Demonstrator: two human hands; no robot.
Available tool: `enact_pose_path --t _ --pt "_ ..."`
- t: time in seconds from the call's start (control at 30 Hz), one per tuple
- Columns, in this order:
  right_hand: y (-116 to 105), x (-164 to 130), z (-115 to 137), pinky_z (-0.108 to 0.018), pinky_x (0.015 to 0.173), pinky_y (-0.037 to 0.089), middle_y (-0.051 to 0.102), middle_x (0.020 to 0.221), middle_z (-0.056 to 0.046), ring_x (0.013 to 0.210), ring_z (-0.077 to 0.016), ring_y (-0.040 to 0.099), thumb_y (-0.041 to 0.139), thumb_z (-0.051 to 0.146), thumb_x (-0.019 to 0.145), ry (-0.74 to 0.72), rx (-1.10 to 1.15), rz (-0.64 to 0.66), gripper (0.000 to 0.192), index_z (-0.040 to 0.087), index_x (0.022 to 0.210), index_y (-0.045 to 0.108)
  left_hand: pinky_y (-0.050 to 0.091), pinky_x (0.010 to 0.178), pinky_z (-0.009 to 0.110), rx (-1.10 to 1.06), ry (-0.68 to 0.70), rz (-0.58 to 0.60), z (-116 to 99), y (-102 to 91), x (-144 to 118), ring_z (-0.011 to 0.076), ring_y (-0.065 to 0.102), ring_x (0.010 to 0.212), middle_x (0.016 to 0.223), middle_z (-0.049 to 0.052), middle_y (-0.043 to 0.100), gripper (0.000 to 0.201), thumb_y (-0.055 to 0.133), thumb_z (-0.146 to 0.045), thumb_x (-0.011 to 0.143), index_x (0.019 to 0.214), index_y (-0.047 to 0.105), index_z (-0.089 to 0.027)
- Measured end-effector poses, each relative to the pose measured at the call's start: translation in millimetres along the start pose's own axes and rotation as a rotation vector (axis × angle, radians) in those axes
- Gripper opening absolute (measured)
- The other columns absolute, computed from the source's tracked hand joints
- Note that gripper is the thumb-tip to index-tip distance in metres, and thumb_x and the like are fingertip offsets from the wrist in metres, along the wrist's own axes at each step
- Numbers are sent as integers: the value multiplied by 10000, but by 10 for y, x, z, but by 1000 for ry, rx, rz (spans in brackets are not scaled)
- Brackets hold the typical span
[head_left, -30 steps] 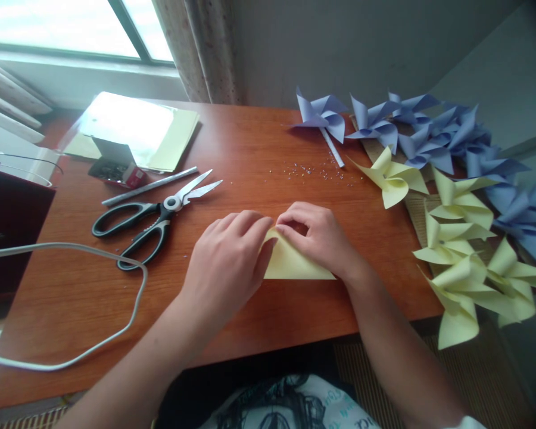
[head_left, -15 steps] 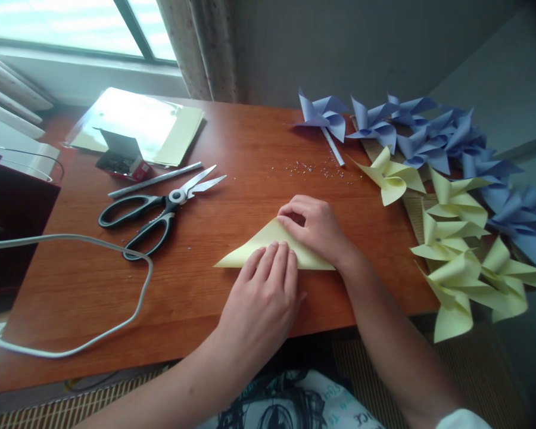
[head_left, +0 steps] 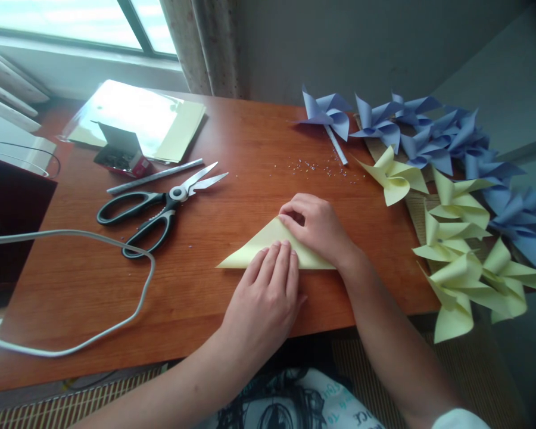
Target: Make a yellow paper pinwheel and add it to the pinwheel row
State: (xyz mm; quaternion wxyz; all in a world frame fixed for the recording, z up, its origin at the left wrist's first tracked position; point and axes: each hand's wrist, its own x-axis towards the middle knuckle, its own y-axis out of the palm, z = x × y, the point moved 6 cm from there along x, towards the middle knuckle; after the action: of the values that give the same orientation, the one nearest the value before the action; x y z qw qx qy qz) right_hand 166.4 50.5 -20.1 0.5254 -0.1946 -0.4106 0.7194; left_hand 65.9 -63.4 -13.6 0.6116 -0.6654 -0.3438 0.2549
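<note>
Head view, nearest first: a white garment [head_left: 295, 405] with dark printed lettering lies at the bottom edge, the letters cut off and not readable. Above it the left hand [head_left: 263, 298] lies flat and open, palm down, its fingers [head_left: 274, 262] together and pressing on the lower edge of the yellow paper [head_left: 254, 250]. The right hand [head_left: 317, 229] is half curled, its fingertips bent down onto the paper's top corner, holding it against the wooden table [head_left: 250, 155]. The two hands are just beside each other, both bearing on the same sheet and closed around nothing.

The yellow paper is folded into a flat triangle, pale and matte, with its long edge toward the person and its point away; its left corner lies bare on the table, the right part is covered by the hands. It sits near the table's front edge, about the middle.

To the left a grey cable [head_left: 93, 286] loops over the wood. Further back lie black-handled scissors [head_left: 156, 208], blades slightly apart, and a thin metal rod [head_left: 154, 177] just behind them. Small glittering specks [head_left: 317, 168] dot the wood beyond the hands. On the right are yellow pinwheels [head_left: 455, 238], and behind them blue pinwheels [head_left: 429, 137]. Far left, a small open box [head_left: 118, 156] sits on a stack of sheets [head_left: 161, 125] by the window [head_left: 71, 24].
</note>
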Motion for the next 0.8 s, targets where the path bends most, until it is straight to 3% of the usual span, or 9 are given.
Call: enact_pose_path --t 0.3,0.63,0.8 --pt "-26 -16 15 -333 797 462 667 865 -45 849 -211 586 656 130 881 -41 -40 -62 73 202 867 660 400 1154 491 25 11 -7 -17 -3 8 387 487 1387 1493 271 491 547 440 -304 984 1400 517 44" --pt "-31 14 -3 -316 768 476 724 863 -47 823 -189 631 670 114 885 9 35 2 125 194 820 740 367 1171 484 28 12 18 -24 12 -8 384 467 1404 1511 266 471 556 422 -304 996 1422 495 45" --pt "-27 31 -18 -297 749 473 722 851 -38 791 -171 629 685 97 877 19 53 0 121 183 814 743 299 1204 501 -36 -2 53 -41 11 -48 408 375 1459 1556 296 384 743 410 -509 985 1460 439 62"
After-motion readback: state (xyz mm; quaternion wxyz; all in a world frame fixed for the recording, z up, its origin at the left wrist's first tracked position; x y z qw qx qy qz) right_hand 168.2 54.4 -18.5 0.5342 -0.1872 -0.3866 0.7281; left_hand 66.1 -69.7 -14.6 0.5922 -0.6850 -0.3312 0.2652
